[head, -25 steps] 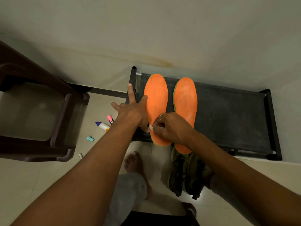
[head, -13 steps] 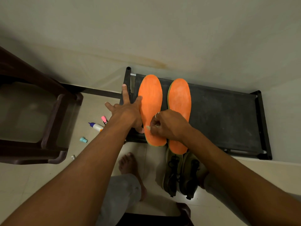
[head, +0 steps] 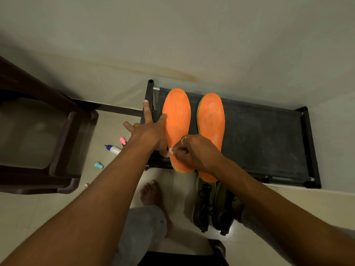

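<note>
Two orange insoles lie side by side on a low black rack [head: 269, 135]. My left hand [head: 148, 131] is spread flat, its fingers straight, pressing the left edge of the left insole [head: 177, 120]. My right hand [head: 196, 150] is curled over the heel end of that insole and pinches a small white piece [head: 170, 150] at its left edge. The right insole [head: 211, 120] lies untouched beside it; my right wrist covers part of its heel.
A dark brown plastic chair [head: 63, 143] stands at the left. On the floor tiles lie a glue bottle [head: 113, 149], a pink marker [head: 123, 141] and a small teal cap [head: 99, 165]. A pair of dark shoes [head: 213, 206] sits below the rack, next to my bare foot [head: 151, 192].
Both hands stay on the left insole; the right hand's pinch has shifted only slightly at the insole's left edge. The view drifted a little.
</note>
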Demonstrator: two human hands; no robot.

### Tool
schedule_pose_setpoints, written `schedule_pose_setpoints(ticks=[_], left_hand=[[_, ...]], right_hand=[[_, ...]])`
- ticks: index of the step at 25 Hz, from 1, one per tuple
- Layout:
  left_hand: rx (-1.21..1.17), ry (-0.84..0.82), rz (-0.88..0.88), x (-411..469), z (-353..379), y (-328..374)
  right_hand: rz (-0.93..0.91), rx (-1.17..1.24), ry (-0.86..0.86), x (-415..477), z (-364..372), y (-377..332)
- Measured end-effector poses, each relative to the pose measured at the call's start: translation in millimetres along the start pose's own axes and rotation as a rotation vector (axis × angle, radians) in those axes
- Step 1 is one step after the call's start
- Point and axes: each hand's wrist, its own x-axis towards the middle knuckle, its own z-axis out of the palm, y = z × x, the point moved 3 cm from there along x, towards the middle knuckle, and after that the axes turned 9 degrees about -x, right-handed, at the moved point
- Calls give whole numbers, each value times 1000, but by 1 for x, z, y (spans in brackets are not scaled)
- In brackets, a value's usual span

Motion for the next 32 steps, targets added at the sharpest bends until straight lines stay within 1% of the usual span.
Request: schedule_pose_setpoints(ticks=[2, 5, 6, 8, 10, 14, 16, 19, 20, 21, 23, 25, 27, 30, 32], left_hand=[[-2, -4, -2, -1, 0, 0], [-18, -5, 15, -2, -1, 1], [-34, -4, 27, -1, -2, 1], [-71, -1, 32, 1, -3, -1], [-91, 6, 20, 3, -1, 0], [-27, 44, -2, 4, 7, 3], [-30, 59, -13, 6, 9, 4], [-31, 73, -37, 10, 8, 3], [-31, 74, -38, 10, 8, 2], [-28, 75, -37, 11, 8, 2], [-16, 73, -34, 11, 7, 2], [-4, 73, -36, 11, 8, 3], [-2, 71, -40, 10, 8, 2], [0, 69, -35, 10, 7, 4], [-12, 83, -39, 11, 7, 6]], right_hand=[[-12, 25, -66, -2, -2, 5], [85, -137, 29, 5, -9, 16], [91, -138, 67, 4, -7, 14], [45, -99, 90, -2, -2, 6], [4, -132, 58, -12, 1, 7], [15, -191, 27, -13, -3, 12], [-32, -154, 11, -12, -3, 6], [-120, 1, -63, -15, -3, 5], [-133, 21, -69, -16, -5, 6], [-129, 0, -51, -16, -6, 8], [-80, -141, 35, -15, -6, 12], [-39, -234, 56, -15, -3, 11], [-79, -151, 22, -17, 0, 6], [-108, 40, -84, -19, -6, 9], [-108, 73, -101, -18, -9, 12]])
